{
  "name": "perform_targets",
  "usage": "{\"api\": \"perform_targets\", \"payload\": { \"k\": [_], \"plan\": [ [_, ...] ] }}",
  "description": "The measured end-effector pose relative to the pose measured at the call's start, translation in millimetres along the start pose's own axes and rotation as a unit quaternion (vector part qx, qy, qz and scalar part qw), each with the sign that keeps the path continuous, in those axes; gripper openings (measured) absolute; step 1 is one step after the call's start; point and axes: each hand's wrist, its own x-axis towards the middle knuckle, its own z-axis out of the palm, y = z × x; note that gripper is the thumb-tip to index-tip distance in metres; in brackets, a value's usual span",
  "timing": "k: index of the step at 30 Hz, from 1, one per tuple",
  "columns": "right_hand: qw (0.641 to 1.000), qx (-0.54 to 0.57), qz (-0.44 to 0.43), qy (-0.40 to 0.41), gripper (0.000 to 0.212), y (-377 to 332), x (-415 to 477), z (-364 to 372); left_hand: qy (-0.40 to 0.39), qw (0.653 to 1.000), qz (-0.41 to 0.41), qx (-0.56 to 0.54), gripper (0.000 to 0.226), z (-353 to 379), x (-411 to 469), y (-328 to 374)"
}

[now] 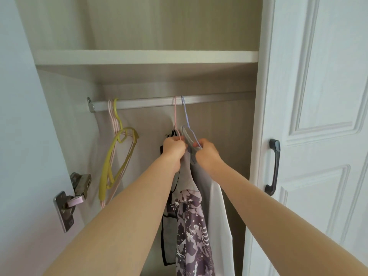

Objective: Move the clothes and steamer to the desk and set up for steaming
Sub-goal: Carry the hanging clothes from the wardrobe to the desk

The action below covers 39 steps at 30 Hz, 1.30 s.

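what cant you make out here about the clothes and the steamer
- Steamer and desk: neither in the head view.
- Garment hems: the patterned garment and white garment run off the bottom edge.
- Garment tops: hidden behind the left hand and right hand.
- Empty hangers: overlapping, count unclear.

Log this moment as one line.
stage: wardrobe | left hand: grips pink hanger | right hand: grips purple hanger | both hooked on rail

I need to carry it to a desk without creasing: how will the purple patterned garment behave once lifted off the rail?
The purple patterned garment hangs in soft folds, so it is probably floppy and light. Its smooth-looking fabric may slip off a thin hanger.
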Motion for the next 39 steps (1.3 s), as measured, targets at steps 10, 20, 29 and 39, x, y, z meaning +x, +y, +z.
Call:
{"api": "perform_targets", "payload": {
  "k": [10,20,29,39],
  "plan": [
    [0.998,0.059,-0.01,0.033,0.033,-20.5,-11.1,-12.0,0.002,0.997,0.058,-0.051,0.029,-12.9,-5.3,24.4],
    [0.997,0.067,-0.034,0.029,0.036,-47.1,-48.5,-23.9,-0.019,0.995,0.05,-0.08,0.036,-25.4,-52.1,37.9],
    [0.996,0.081,0.021,0.007,0.035,-36.1,-120.0,-20.1,0.04,0.994,-0.02,-0.103,0.014,-57.7,-123.9,5.4],
    [0.996,0.056,0.061,0.013,0.033,-31.4,-232.0,-15.1,0.116,0.988,-0.028,-0.102,0.018,-81.4,-229.3,-13.7]
  ]
}}
